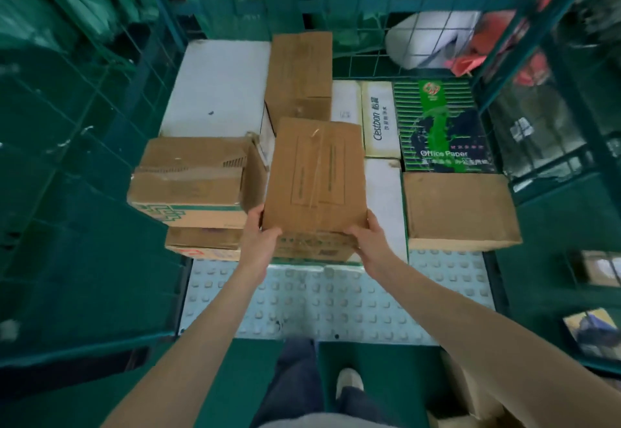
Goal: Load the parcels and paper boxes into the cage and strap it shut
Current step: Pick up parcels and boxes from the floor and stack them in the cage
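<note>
Head view looks down my two forearms into the green wire cage (pixel 84 145), and I am in the loading step. My left hand (pixel 260 236) and right hand (pixel 368 238) each grip a near corner of a brown carton (pixel 314 172), fingers curled round its front edge, the hands apart with the carton's width between them. It hangs slightly tilted over the middle of the load, its near end above a lower printed box (pixel 312 251). Whether it already rests there I cannot tell.

As I judge it, the next move calls for easing the carton down flat and sliding it back toward the tall brown box (pixel 300 71) behind. It should go in beside the torn carton (pixel 191 175) on the left, squared up before I let go. Strapping is not begun, and I see no strap.

The carton is plain matt corrugated board with clear tape along its top seam, faint printed frames and softened corners. The torn carton shows raw fluting at its ripped flap. To the right, the Office Paper box (pixel 440 125) is glossy, striped green and black, and the narrow Cestbon box (pixel 378 118) is cream. A smooth white box (pixel 218 88) lies at the back left, and a plain brown box (pixel 458 209) sits front right. The cage floor (pixel 319 300) is a pale plate covered in raised studs.
</note>
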